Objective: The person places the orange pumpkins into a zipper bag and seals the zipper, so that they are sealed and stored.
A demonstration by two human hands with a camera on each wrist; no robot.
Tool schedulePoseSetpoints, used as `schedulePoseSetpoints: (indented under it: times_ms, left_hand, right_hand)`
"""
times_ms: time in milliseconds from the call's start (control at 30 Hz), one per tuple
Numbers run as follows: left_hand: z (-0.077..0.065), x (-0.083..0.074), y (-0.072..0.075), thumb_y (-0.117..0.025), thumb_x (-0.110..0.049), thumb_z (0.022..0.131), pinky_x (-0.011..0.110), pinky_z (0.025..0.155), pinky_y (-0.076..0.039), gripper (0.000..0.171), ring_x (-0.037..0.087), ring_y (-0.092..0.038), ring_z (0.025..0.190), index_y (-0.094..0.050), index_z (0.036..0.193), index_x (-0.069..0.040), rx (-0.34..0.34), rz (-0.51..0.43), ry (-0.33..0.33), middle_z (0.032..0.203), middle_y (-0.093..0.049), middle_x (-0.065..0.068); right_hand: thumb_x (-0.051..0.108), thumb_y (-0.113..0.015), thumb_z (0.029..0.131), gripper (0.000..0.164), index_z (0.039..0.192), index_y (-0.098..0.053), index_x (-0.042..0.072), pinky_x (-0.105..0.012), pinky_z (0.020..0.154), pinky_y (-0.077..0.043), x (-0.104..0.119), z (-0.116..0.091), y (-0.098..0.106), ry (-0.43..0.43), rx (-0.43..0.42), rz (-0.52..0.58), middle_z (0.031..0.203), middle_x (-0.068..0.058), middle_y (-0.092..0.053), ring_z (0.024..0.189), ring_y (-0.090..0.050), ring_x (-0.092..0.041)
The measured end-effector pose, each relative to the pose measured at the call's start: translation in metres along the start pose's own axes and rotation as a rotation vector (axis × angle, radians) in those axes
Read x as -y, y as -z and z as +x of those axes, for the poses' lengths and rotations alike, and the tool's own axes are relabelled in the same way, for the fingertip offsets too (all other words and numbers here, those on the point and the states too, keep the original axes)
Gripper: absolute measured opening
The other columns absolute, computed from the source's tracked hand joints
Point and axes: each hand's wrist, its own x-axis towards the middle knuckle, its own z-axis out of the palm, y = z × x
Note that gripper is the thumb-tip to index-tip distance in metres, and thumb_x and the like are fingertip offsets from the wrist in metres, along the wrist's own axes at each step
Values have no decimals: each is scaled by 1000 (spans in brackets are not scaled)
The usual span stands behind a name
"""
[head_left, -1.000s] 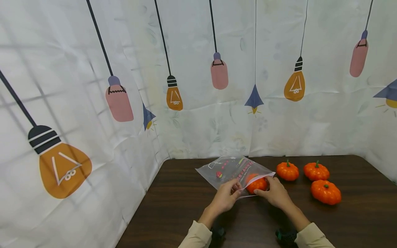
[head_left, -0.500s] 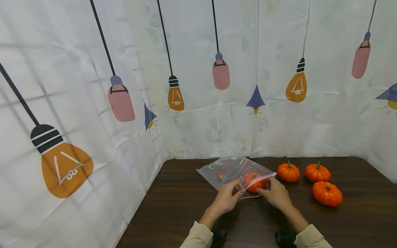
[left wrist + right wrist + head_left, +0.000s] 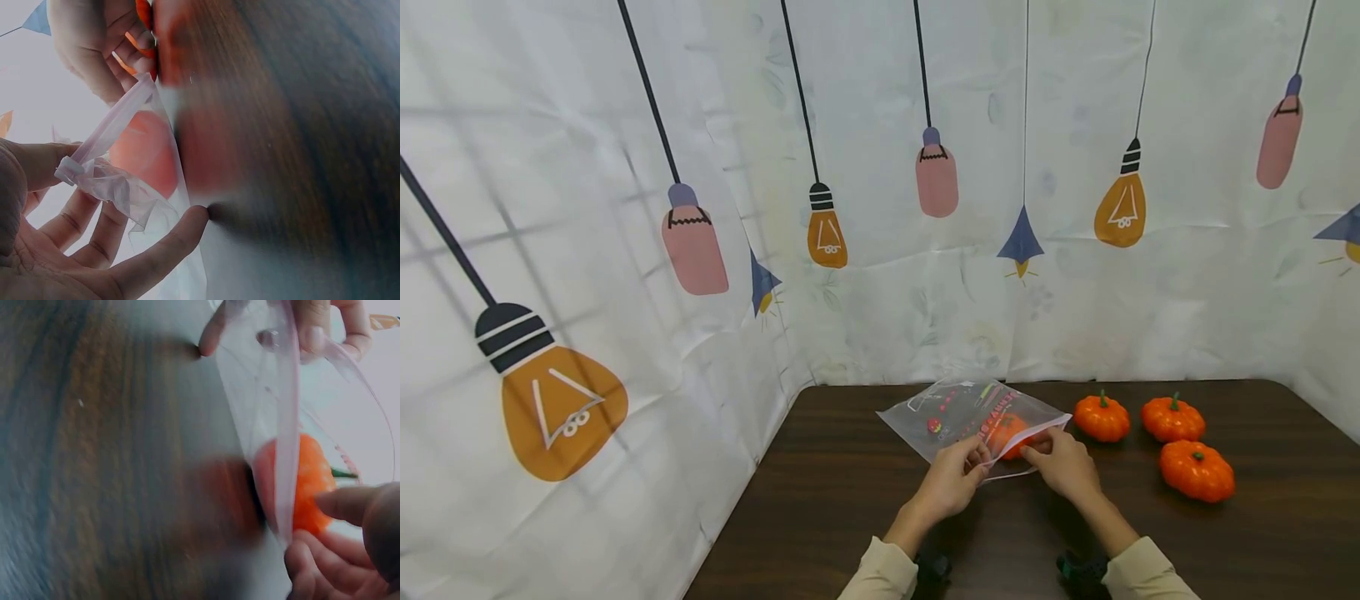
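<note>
A clear plastic slider bag (image 3: pixel 951 418) with red print lies on the table, its white-edged mouth toward me. My left hand (image 3: pixel 947 485) pinches the mouth's left end between thumb and forefinger, by the small slider (image 3: pixel 70 167); its other fingers spread beneath. One small orange pumpkin (image 3: pixel 312 481) with a green stem sits just inside the mouth, partly behind the film. At the mouth's right end, my right hand (image 3: pixel 1069 467) has its fingers curled at the bag's edge. Its thumb (image 3: pixel 340 505) touches the pumpkin's side.
Three more small pumpkins stand on the dark wooden table (image 3: pixel 820 475) to the right: one near the bag (image 3: pixel 1102 418), one behind (image 3: pixel 1172 418) and one nearer me (image 3: pixel 1197 472). A white curtain (image 3: pixel 880 325) printed with lamps hangs behind and to the left.
The pumpkin has shifted a little left and deeper into the bag, with the right thumb following it. My left hand has kept its grip on the bag's mouth.
</note>
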Motion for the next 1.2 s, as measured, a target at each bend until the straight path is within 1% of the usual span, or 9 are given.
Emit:
schedulePoseSetpoints:
  times_ms: [100,233,433,533,667,767,933,1067,1200]
  left_hand:
    - [0,1,0,-67,-4,96,16,66,-44,10,-3,-48,68,-62,92,-13,-3,3,-2,81,-60,-3]
    - [0,2,0,-67,-5,96,16,66,-45,10,-3,-49,69,-62,92,-13,-6,14,0,82,-61,-4]
    - [0,3,0,-68,-5,96,16,65,-44,10,-2,-49,68,-62,92,-13,-10,6,18,82,-62,-3]
    - [0,3,0,-67,-6,96,16,65,-44,9,-2,-49,67,-63,92,-13,-7,-2,29,83,-60,-3]
    - [0,4,0,-67,-7,96,16,65,-44,7,-2,-48,67,-63,93,-12,-2,-5,37,83,-60,-3]
    - [0,4,0,-67,-7,96,17,65,-44,8,-2,-48,67,-63,93,-13,-2,-2,41,83,-59,-4]
    - [1,5,0,-68,-7,95,17,64,-43,10,-3,-47,66,-63,92,-15,-7,7,38,82,-58,-5]
    - [1,6,0,-68,-7,96,16,64,-43,10,-3,-47,66,-63,92,-15,-7,6,39,82,-57,-5]
    - [1,6,-1,-68,-8,96,17,63,-43,9,-3,-46,65,-63,92,-15,-7,7,40,81,-57,-5]
  right_hand:
    - [25,-74,91,32,108,-69,-1,-33,63,-52,-3,1,1,42,61,68,95,-12,-75,74,-67,-18]
    - [22,-73,93,36,115,-66,-6,-32,62,-54,-7,3,6,93,169,141,96,-12,-75,71,-67,-17]
    - [27,-69,97,32,114,-70,-1,-30,64,-53,-15,8,24,187,270,141,95,-7,-74,75,-66,-17]
    - [30,-67,98,29,110,-72,3,-29,64,-51,-17,9,35,181,279,118,91,-5,-71,76,-63,-15]
    - [30,-66,99,29,109,-71,3,-29,64,-50,-22,10,49,154,242,106,91,-8,-69,78,-63,-16]
    - [29,-64,101,30,111,-69,1,-31,66,-50,-26,12,57,150,191,100,95,-10,-70,79,-65,-18]
    - [32,-65,100,34,114,-69,2,-32,68,-50,-33,14,66,108,83,51,95,-11,-71,83,-66,-21]
    - [37,-66,99,41,118,-66,1,-34,73,-50,-37,14,72,76,-16,21,107,-21,-70,95,-65,-32]
    - [37,-67,98,49,126,-59,-2,-33,76,-50,-40,13,75,53,-101,54,122,-28,-64,107,-63,-40]
